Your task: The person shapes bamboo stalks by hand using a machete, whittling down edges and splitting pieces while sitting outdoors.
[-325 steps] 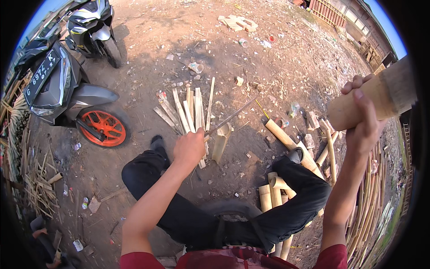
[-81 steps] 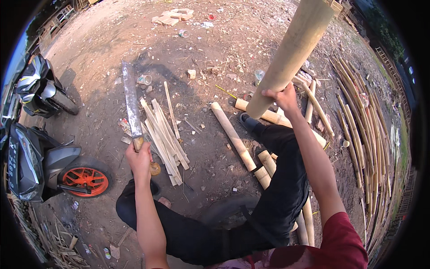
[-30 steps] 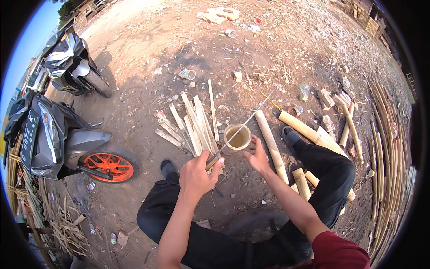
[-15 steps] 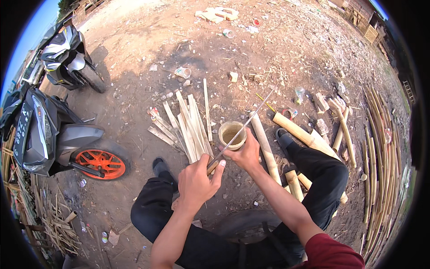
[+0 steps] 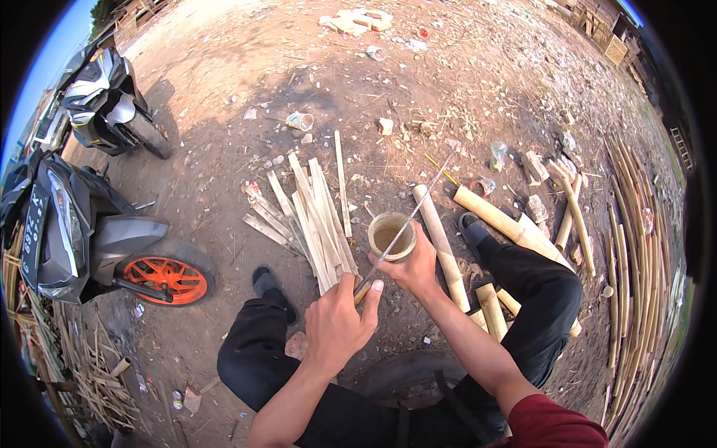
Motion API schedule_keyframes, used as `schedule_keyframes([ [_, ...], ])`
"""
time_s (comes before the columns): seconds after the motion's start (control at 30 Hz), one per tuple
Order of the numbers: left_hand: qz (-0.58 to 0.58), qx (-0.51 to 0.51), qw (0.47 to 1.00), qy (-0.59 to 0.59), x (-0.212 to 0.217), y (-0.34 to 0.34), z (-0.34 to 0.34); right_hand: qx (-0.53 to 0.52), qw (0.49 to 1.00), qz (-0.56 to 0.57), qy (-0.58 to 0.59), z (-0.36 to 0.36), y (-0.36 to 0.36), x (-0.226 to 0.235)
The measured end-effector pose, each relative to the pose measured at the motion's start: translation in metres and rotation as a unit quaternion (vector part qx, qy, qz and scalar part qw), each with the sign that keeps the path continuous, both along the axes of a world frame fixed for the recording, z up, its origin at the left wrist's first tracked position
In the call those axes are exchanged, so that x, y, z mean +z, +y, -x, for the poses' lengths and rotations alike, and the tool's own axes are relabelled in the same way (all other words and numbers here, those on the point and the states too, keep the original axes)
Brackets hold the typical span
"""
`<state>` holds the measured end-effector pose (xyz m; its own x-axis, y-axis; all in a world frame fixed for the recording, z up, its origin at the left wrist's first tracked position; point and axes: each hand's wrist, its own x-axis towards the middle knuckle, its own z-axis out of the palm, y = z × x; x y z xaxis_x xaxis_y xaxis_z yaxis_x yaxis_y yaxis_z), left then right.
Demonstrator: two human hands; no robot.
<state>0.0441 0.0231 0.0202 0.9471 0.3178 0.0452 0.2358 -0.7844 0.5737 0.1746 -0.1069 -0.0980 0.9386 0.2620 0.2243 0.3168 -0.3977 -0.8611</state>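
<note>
The right hand [image 5: 415, 263] has closed its fingers around the bamboo tube [image 5: 382, 233], steadying it; the left hand [image 5: 337, 326] clenches the machete [image 5: 409, 217].

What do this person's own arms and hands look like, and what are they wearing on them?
The left hand and right hand are ungloved, and no watch, bracelet or ring shows. The left forearm and right forearm are uncovered. A plain dark red short sleeve shows on the right arm; no sleeve is visible on the left.
</note>
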Motion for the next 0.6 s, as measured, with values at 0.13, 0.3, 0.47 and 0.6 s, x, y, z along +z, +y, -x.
schedule_keyframes([
  [0.13, -0.007, 0.0, 1.0, -0.001, -0.004, -0.003, 0.0, -0.002, 1.0, -0.007, -0.013, 0.001, 0.0, 0.004],
  [0.3, -0.005, 0.019, 1.0, 0.014, 0.002, -0.011, 0.0, -0.006, 1.0, -0.005, -0.018, 0.0, 0.002, 0.005],
  [0.47, -0.053, 0.008, 0.997, 0.05, 0.009, -0.013, 0.003, -0.005, 1.0, 0.002, -0.031, 0.005, 0.002, -0.006],
  [0.6, -0.068, -0.007, 0.996, 0.063, 0.011, -0.014, 0.0, -0.007, 1.0, -0.002, 0.0, 0.007, 0.002, 0.001],
])
